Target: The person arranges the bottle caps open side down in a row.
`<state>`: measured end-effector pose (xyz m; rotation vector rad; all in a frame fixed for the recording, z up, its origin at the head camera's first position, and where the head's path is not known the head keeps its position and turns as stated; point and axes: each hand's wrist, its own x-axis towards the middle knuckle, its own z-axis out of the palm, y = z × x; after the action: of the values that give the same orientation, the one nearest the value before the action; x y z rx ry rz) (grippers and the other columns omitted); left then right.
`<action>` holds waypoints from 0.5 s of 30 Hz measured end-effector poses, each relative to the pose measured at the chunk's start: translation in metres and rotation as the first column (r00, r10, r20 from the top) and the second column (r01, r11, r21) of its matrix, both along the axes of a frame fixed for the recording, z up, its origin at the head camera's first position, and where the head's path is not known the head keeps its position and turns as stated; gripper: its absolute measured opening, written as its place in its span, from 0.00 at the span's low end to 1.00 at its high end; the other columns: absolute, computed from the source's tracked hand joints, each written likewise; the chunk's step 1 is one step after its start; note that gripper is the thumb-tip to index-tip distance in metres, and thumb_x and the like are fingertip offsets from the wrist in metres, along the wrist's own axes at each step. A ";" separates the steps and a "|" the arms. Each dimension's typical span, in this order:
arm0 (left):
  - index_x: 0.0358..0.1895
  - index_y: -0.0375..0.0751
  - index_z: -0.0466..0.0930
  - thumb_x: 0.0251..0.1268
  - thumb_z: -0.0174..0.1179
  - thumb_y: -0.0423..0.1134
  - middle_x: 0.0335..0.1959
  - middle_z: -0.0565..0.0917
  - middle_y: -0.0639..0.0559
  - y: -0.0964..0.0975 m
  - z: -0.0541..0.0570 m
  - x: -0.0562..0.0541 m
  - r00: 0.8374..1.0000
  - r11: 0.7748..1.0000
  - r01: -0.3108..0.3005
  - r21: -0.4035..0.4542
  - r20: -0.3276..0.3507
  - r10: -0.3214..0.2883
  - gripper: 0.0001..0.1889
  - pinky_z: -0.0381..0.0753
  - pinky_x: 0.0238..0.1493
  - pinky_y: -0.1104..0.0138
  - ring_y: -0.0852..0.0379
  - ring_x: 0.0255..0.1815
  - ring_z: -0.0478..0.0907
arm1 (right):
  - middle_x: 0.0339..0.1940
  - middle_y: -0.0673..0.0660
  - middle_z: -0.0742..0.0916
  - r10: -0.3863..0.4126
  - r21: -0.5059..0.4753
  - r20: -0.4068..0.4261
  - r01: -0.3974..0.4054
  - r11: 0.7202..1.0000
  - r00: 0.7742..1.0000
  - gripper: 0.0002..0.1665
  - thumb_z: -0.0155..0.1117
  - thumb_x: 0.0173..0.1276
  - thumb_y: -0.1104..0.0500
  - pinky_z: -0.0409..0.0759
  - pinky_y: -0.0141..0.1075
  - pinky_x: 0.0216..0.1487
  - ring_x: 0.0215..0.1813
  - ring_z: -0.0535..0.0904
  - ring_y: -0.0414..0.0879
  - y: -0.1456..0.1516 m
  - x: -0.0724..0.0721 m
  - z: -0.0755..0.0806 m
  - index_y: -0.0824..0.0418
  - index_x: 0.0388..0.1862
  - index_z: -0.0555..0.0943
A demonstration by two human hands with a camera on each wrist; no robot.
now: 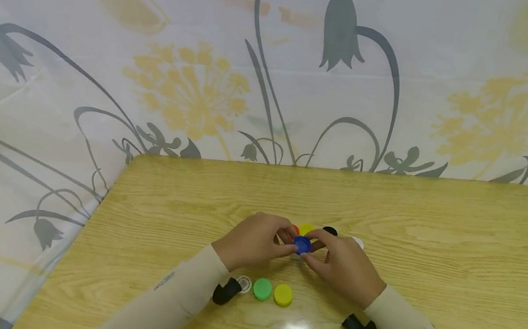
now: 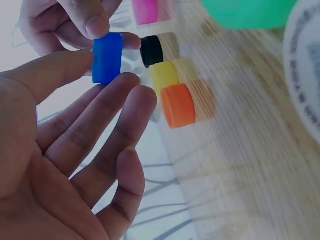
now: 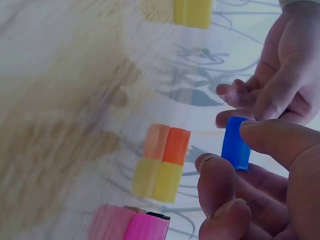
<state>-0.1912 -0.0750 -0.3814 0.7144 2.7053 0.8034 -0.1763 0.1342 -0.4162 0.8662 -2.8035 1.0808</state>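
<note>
A blue bottle cap (image 1: 302, 245) is held up between both hands above the wooden table. My left hand (image 1: 257, 239) pinches its left side with thumb and forefinger; the other fingers curve loosely below the cap in the left wrist view. From the right, my right hand (image 1: 349, 266) pinches the same cap, its thumb (image 3: 272, 137) on the near face in the right wrist view. Just behind the hands stands a row of caps: orange (image 2: 178, 106), yellow (image 2: 164, 76), black (image 2: 151, 51) and pink (image 3: 147, 227). In the head view the hands partly cover this row.
Nearer the body, a white cap with printing (image 1: 244, 284), a green cap (image 1: 262, 289) and a yellow cap (image 1: 283, 295) lie side by side on the table (image 1: 441, 235). A flower-patterned curtain (image 1: 279, 74) hangs behind the table's far edge.
</note>
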 end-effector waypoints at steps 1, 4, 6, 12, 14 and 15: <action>0.49 0.45 0.85 0.69 0.65 0.47 0.40 0.89 0.57 -0.001 0.000 0.001 1.000 1.000 -0.010 0.019 0.007 0.010 0.13 0.80 0.42 0.72 0.65 0.39 0.83 | 0.40 0.60 0.91 -0.001 -0.003 -0.007 0.001 1.000 1.000 0.17 0.71 0.66 0.60 0.71 0.28 0.19 0.17 0.70 0.28 0.000 0.001 0.001 0.65 0.52 0.81; 0.48 0.47 0.85 0.70 0.63 0.48 0.39 0.89 0.58 -0.004 0.001 0.007 0.999 0.997 -0.044 0.068 0.031 0.042 0.11 0.81 0.41 0.72 0.65 0.39 0.83 | 0.40 0.58 0.91 -0.001 -0.011 -0.022 0.001 1.000 1.000 0.17 0.71 0.66 0.59 0.71 0.28 0.19 0.16 0.69 0.28 -0.002 0.004 0.002 0.64 0.52 0.82; 0.48 0.48 0.86 0.70 0.63 0.48 0.39 0.89 0.58 -0.005 0.000 0.011 0.997 0.992 -0.068 0.102 0.047 0.063 0.11 0.81 0.40 0.72 0.65 0.39 0.83 | 0.40 0.57 0.91 0.001 -0.014 -0.047 -0.002 1.000 0.999 0.17 0.71 0.66 0.59 0.71 0.28 0.19 0.17 0.68 0.28 -0.002 0.006 0.003 0.62 0.51 0.82; 0.48 0.48 0.85 0.68 0.65 0.47 0.40 0.89 0.57 -0.008 0.002 0.023 0.990 0.974 -0.120 0.193 0.092 0.104 0.11 0.82 0.39 0.72 0.64 0.38 0.83 | 0.24 0.46 0.85 0.003 -0.045 -0.153 -0.010 0.999 0.988 0.17 0.74 0.63 0.59 0.69 0.26 0.18 0.17 0.66 0.28 -0.001 0.016 0.005 0.58 0.50 0.82; 0.48 0.48 0.85 0.68 0.65 0.47 0.40 0.89 0.57 -0.008 0.002 0.026 0.989 0.970 -0.129 0.208 0.097 0.111 0.11 0.82 0.40 0.72 0.64 0.38 0.83 | 0.19 0.43 0.80 0.008 -0.057 -0.173 -0.018 0.998 0.985 0.17 0.74 0.63 0.59 0.69 0.26 0.19 0.18 0.66 0.27 -0.001 0.019 0.005 0.57 0.50 0.82; 0.48 0.48 0.86 0.68 0.66 0.47 0.39 0.89 0.57 -0.008 0.003 0.028 0.989 0.968 -0.131 0.214 0.096 0.112 0.11 0.82 0.40 0.72 0.64 0.37 0.83 | 0.17 0.42 0.78 0.012 -0.061 -0.178 -0.023 0.998 0.984 0.18 0.74 0.62 0.59 0.69 0.26 0.19 0.18 0.65 0.27 -0.001 0.020 0.006 0.57 0.50 0.81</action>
<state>-0.1637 -0.0830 -0.3787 0.5481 2.6315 1.1501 -0.1563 0.1336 -0.4105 0.9322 -2.6081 1.0314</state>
